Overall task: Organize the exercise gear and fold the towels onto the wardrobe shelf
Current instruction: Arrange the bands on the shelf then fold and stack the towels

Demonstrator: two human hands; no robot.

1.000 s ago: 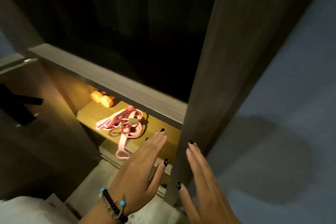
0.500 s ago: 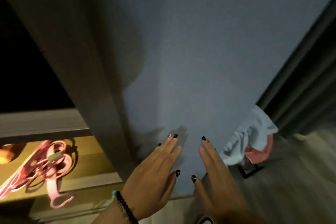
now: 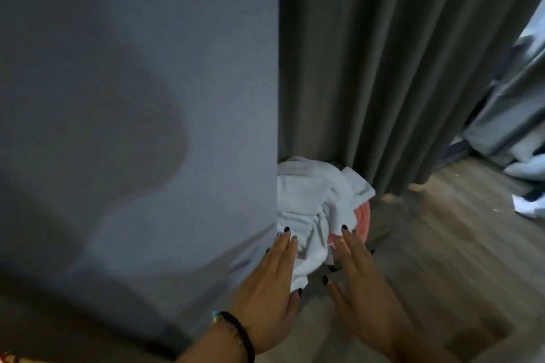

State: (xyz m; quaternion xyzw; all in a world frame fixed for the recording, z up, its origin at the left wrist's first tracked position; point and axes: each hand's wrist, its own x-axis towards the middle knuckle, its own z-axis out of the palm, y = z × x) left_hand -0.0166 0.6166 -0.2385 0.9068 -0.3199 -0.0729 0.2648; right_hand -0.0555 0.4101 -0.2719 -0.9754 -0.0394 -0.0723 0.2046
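Note:
A heap of crumpled white towels (image 3: 312,203) lies over a pink round basket (image 3: 362,219) on the floor, beside the grey wardrobe side panel (image 3: 141,115). My left hand (image 3: 269,289), wearing a dark bead bracelet, stretches forward with straight fingers just in front of the towels' left part. My right hand (image 3: 358,289) reaches out flat alongside it, fingertips near the basket's rim. Neither hand holds anything. The wardrobe shelf is out of view.
Dark grey curtains (image 3: 398,68) hang behind the basket. Wooden floor (image 3: 442,244) stretches to the right, with pale bedding (image 3: 528,156) and a white cloth (image 3: 528,205) at the far right edge.
My view has swung right, away from the lit shelf with the pink bands, past the panel to the towel basket. Both flat hands moved along with it toward the towels.

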